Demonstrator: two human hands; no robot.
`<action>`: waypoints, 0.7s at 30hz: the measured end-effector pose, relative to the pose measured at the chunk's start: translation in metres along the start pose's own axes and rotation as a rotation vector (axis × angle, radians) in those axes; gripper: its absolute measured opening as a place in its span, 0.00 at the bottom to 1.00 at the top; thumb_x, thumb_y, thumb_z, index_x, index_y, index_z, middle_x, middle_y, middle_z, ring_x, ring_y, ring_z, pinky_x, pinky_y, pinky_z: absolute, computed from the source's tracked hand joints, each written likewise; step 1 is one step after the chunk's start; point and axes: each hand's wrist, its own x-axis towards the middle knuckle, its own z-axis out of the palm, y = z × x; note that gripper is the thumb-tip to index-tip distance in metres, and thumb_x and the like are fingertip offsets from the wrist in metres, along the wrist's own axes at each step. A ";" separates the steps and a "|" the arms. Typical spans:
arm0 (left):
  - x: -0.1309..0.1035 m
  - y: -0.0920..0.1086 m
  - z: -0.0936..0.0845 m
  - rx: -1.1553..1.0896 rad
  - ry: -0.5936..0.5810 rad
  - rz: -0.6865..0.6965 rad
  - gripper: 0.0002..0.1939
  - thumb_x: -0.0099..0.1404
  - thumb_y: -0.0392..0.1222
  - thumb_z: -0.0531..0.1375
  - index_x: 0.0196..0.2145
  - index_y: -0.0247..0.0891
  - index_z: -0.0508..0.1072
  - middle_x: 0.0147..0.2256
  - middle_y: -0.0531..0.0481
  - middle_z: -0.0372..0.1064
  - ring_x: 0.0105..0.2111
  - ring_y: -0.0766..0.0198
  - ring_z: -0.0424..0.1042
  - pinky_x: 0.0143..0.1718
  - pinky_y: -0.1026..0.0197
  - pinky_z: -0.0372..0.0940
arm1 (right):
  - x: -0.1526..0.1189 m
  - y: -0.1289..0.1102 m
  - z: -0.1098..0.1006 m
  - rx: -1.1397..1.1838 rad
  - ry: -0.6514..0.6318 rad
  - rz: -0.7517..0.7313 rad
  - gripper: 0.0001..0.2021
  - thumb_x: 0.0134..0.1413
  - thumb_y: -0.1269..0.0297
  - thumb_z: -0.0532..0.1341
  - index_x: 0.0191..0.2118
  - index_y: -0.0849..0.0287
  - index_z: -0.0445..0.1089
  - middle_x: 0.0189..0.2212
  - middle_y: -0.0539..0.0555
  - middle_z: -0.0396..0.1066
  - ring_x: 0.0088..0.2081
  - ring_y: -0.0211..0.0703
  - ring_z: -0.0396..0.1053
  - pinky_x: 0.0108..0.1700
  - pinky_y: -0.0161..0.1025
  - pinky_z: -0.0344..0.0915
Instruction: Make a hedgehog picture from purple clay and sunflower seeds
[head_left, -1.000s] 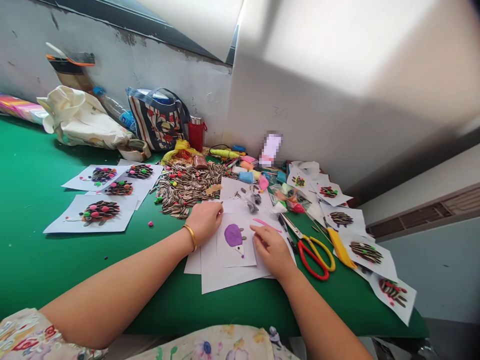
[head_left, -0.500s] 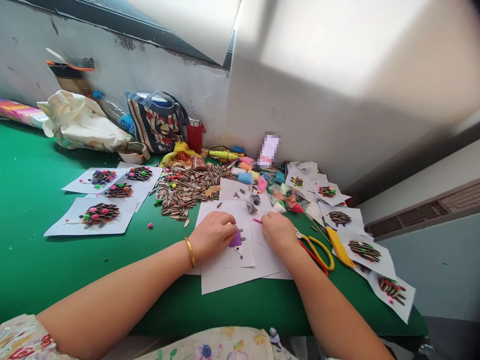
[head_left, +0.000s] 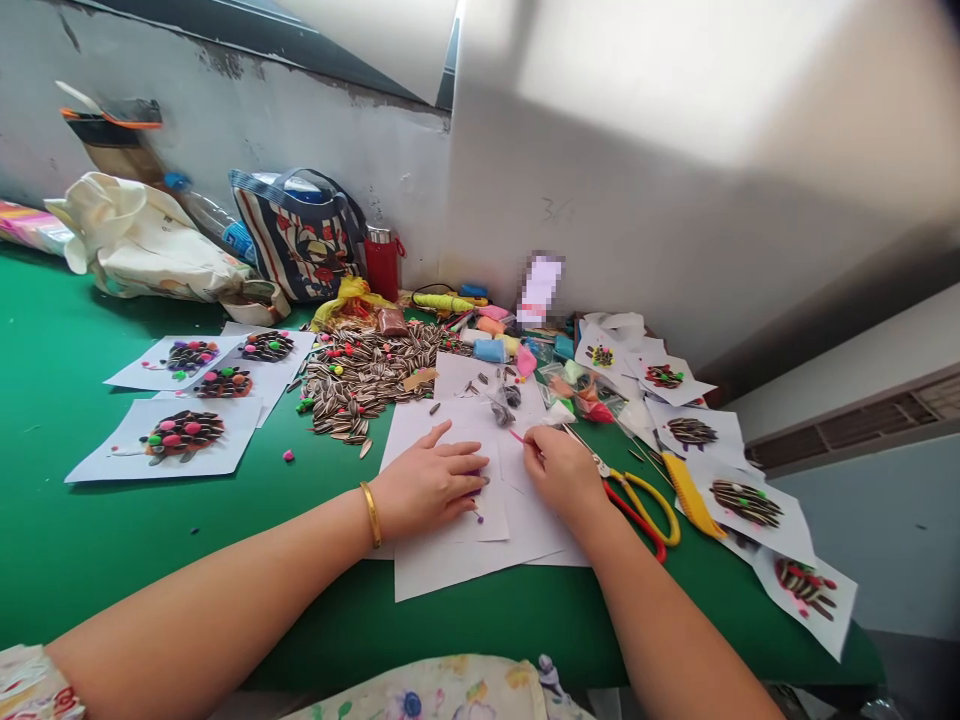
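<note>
My left hand (head_left: pixel 431 485), a gold bangle at its wrist, lies flat with spread fingers on a white sheet of paper (head_left: pixel 405 430). Its fingers cover most of a purple clay shape; a small purple ball (head_left: pixel 480 519) shows just below them. Closed in a pinch, my right hand (head_left: pixel 562 470) holds a thin pink stick (head_left: pixel 517 436) whose tip points left over the paper. Beyond the hands, grey clay lumps (head_left: pixel 504 405) and loose seeds rest on another sheet. Red-and-yellow handled scissors (head_left: pixel 637 505) lie right of my right hand.
A heap of striped sunflower seeds (head_left: pixel 367 380) spreads behind my left hand. Finished seed-and-clay pictures lie left (head_left: pixel 169 440) and right (head_left: pixel 750 505). Bagged clay (head_left: pixel 589 390), a yellow comb-like piece (head_left: pixel 691 495), a red bottle (head_left: pixel 382 265) and bags stand or lie around.
My left hand has opened out from bent fingers to lie flat over the purple clay shape. My right hand still pinches the pink stick. The view has shifted slightly.
</note>
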 end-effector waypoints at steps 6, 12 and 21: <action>0.001 -0.002 0.001 0.010 0.039 0.000 0.13 0.68 0.44 0.58 0.49 0.49 0.75 0.55 0.48 0.69 0.60 0.53 0.62 0.67 0.40 0.36 | -0.002 0.000 0.003 0.072 -0.013 -0.018 0.08 0.61 0.70 0.53 0.34 0.57 0.69 0.30 0.54 0.72 0.34 0.44 0.67 0.37 0.38 0.57; 0.001 -0.005 -0.004 -0.013 0.089 -0.026 0.15 0.70 0.44 0.54 0.52 0.46 0.73 0.51 0.47 0.72 0.56 0.55 0.66 0.66 0.40 0.40 | -0.001 0.008 0.002 0.183 -0.040 -0.109 0.12 0.60 0.74 0.53 0.43 0.56 0.72 0.38 0.55 0.75 0.41 0.46 0.69 0.43 0.40 0.60; -0.001 -0.003 0.001 0.012 0.025 -0.010 0.16 0.69 0.48 0.56 0.52 0.49 0.73 0.58 0.45 0.64 0.60 0.50 0.61 0.65 0.35 0.40 | -0.005 -0.009 -0.004 0.142 -0.092 -0.232 0.06 0.60 0.70 0.60 0.37 0.54 0.75 0.33 0.51 0.75 0.39 0.42 0.68 0.46 0.42 0.53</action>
